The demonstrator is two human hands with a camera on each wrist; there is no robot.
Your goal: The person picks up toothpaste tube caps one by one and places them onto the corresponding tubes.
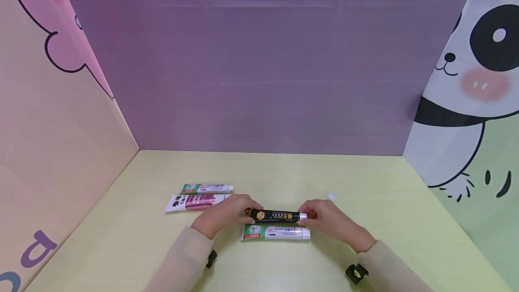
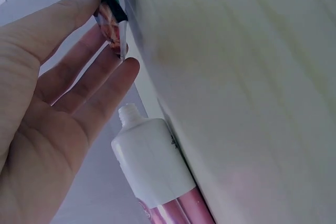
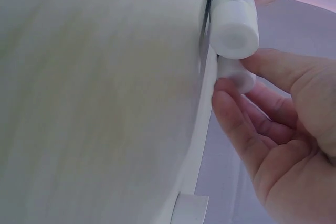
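A black tube (image 1: 275, 216) with a white cap lies crosswise between both hands, just behind a green-and-white tube (image 1: 279, 232). My left hand (image 1: 229, 213) pinches its flat left end between thumb and fingers; the left wrist view shows that crimped end (image 2: 113, 30) at the fingertips of the hand (image 2: 58, 77). At the cap end, my right hand (image 1: 332, 220) has thumb and fingers around the white cap (image 1: 302, 216). From the right wrist, that cap (image 3: 236, 74) shows between the fingers of the hand (image 3: 283, 124), beside the other tube's larger cap (image 3: 235, 32).
To the left lie a pink-and-white tube (image 1: 198, 202), its threaded neck (image 2: 129, 115) bare in the left wrist view, and behind it another green-and-white tube (image 1: 207, 188). A small white cap (image 1: 331, 196) rests behind my right hand. Walls bound the table's (image 1: 284, 265) back and sides.
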